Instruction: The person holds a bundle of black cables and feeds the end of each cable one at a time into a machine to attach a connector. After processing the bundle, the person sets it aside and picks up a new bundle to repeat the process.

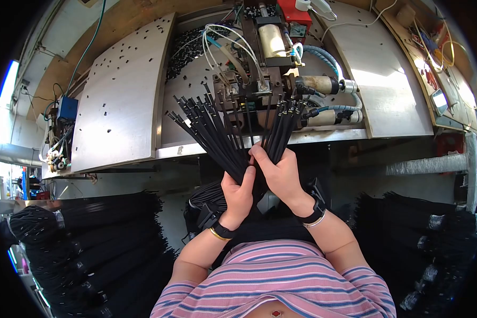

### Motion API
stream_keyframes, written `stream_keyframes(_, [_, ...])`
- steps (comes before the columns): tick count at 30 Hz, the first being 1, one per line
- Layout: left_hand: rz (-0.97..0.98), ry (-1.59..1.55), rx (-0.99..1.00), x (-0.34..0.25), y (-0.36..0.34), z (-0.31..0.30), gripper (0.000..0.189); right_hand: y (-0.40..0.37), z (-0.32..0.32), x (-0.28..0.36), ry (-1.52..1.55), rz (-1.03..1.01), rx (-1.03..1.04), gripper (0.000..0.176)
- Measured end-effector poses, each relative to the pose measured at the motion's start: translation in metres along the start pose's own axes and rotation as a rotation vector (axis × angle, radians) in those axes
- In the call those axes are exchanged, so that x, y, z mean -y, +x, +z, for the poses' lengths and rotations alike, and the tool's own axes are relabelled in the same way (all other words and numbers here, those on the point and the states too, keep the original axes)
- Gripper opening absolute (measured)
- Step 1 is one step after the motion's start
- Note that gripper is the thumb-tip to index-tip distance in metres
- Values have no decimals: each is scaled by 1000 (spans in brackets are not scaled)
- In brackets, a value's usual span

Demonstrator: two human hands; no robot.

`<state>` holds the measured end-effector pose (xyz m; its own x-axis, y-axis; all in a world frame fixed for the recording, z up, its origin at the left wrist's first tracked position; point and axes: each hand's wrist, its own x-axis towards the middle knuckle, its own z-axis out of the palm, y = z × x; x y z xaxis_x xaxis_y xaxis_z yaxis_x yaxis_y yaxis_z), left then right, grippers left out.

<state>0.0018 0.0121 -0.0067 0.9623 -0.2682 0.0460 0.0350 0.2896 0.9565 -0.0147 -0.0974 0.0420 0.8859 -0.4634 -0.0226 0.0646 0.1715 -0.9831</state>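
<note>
My left hand [237, 195] is closed round a thick bundle of thin black cords [211, 132], which fans up and to the left with small tips at the ends. Close beside it, my right hand [279, 175] grips a smaller bundle of black cords [282, 130] that points upward. Its thumb and index finger meet near a few single cords between the two bundles. Behind the cord ends stands a metal machine [244, 91] with white tubes. The cords cover part of its front, and their lower ends are hidden by my hands.
Metal cylinders [318, 85] with hoses stick out to the machine's right. Small black bits lie on the left metal panel [130, 90]. Large bundles of black cords hang at the left [100, 238] and right [408, 244]. A blue box [67, 108] sits far left.
</note>
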Motion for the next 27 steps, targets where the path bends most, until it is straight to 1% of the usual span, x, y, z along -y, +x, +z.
stream_keyframes(8, [8, -9, 0, -5, 6, 4, 23, 6, -1, 3, -3, 51, -1, 19])
stream_keyframes(12, [6, -12, -22, -5, 4, 6, 22, 7, -3, 2, 11, 26, 25, 18])
stream_keyframes(13, [-3, -2, -21, 1, 4, 13, 23, 10, -13, 4, 14, 44, 45, 17])
stream_keyframes(17, [-18, 7, -19, 4, -1, 17, 23, 9, -19, 11, -1, 79, 91, 16])
stream_keyframes(20, [-9, -5, -11, 3, -12, 9, 23, -4, -13, 10, -34, 70, 103, 16])
stream_keyframes(23, [0, 39, 4, 7, -17, 6, 22, -12, -13, 8, -28, 28, 30, 16])
stream_keyframes(27, [10, 17, -37, 2, -5, 16, 21, 1, -14, 11, -23, 63, 27, 16])
